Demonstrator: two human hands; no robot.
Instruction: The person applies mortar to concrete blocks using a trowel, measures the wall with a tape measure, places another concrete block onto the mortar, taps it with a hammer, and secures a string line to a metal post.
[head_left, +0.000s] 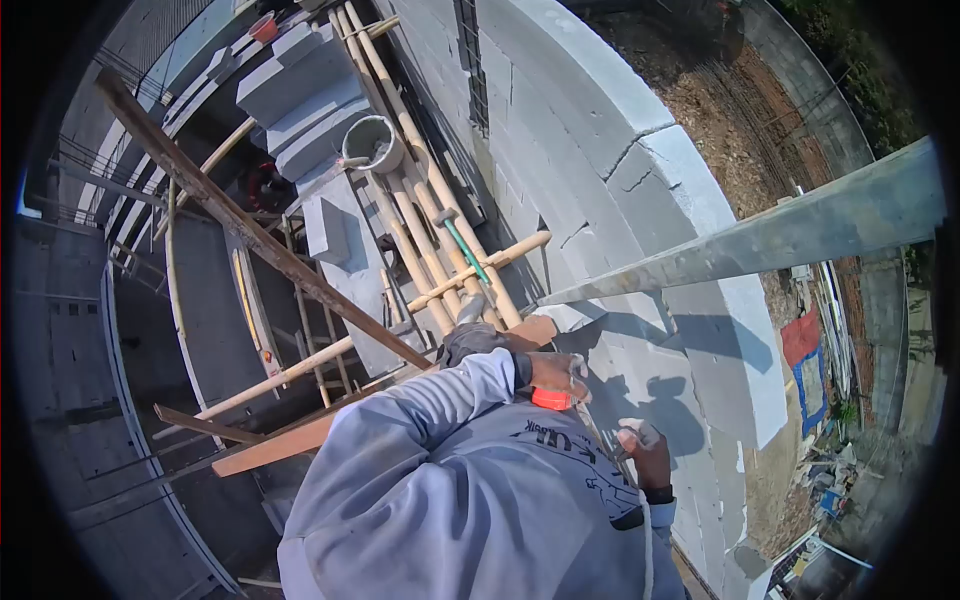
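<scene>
My left hand [558, 377] is closed around a small orange-red case [552, 399] that looks like a tape measure, close to my chest. Just lower and to the right, my right hand [646, 448] has its fingers curled near a thin pale strip running between the hands; whether it grips the strip is unclear. Both hands are beside the grey block wall [690, 330], on which their shadows fall. Ahead of them, a hammer [462, 246] with a green handle lies on bamboo poles [425, 170].
A bucket [373, 144] and stacked light blocks [300, 90] stand farther along the scaffold. A wooden beam [250, 225] crosses at the left, and a long grey bar [760, 240] spans the wall at the right. Ground lies far below on both sides.
</scene>
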